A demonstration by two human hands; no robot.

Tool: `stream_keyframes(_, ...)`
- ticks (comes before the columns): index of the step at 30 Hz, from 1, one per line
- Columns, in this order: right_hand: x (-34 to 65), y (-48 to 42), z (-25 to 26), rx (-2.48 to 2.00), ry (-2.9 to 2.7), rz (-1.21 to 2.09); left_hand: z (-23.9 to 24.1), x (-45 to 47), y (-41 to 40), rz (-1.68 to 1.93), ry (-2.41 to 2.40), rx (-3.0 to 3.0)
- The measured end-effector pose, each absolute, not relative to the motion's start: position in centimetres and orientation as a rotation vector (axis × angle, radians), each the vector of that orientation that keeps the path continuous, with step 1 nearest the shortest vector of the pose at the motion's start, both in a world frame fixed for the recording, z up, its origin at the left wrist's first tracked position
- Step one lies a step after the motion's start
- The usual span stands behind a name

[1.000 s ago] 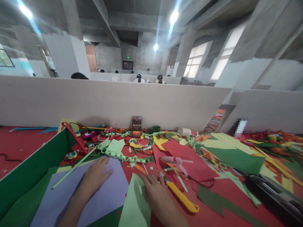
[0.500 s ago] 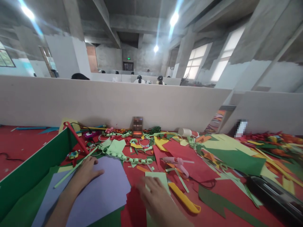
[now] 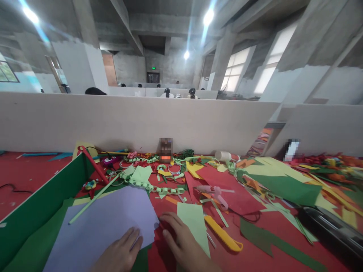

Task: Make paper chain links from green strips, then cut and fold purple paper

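Observation:
My left hand (image 3: 121, 249) rests on the lower right part of a large purple sheet of paper (image 3: 110, 215), its fingers stretched out and lying flat. My right hand (image 3: 181, 240) is beside it, thumb and fingers apart, with the fingertips at the purple sheet's right edge. Partly under the right hand lies a light green paper piece (image 3: 191, 215). A yellow utility knife (image 3: 222, 232) lies just right of that piece. Across the purple sheet's upper left runs a thin light green paper stick (image 3: 92, 200). Neither hand grips anything that I can see.
Behind the purple sheet lies a light green paper chain (image 3: 153, 187). A pink glue gun (image 3: 217, 192) rests on red paper (image 3: 235, 189). A black object (image 3: 331, 230) sits at right, a green board (image 3: 53, 185) stands at left. A white partition (image 3: 127, 121) closes the back.
My left hand has come back from the paper stick towards me and to the right. My right hand has slid left off the top of the light green piece.

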State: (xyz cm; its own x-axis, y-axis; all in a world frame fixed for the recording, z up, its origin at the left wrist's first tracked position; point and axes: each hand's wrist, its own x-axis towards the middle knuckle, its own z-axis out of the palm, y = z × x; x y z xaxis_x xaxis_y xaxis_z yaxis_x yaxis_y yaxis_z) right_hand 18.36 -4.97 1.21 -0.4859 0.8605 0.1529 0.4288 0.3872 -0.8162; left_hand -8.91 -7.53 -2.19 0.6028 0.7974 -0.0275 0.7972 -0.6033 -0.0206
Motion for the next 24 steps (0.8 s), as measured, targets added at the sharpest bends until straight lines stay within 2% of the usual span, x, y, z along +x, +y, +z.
stream_keyframes(6, 18.0, -5.1, 1.0, -1.029, -2.034, 0.984, -4.2, -7.8, -8.3, 0.086, -1.305, -2.575)
stream_keyframes(13, 18.2, -4.5, 0.9, -0.994, -1.860, 1.026, -7.1, -10.0, -7.9, -0.306, -1.300, -2.190)
stream_keyframes(17, 18.5, -4.2, 0.6, -1.018, -1.742, 1.057, -7.4, -11.2, -8.2, -0.458, -1.002, -2.231)
stream_keyframes(20, 18.6, -4.5, 1.4, -0.978, -1.836, 1.027, -7.1, -10.9, -8.8, -0.457, -0.846, -2.274)
stream_keyframes(24, 18.6, -5.0, 2.8, -0.771, -2.241, 0.953, -6.4, -9.6, -8.8, -0.499, -0.809, -2.279)
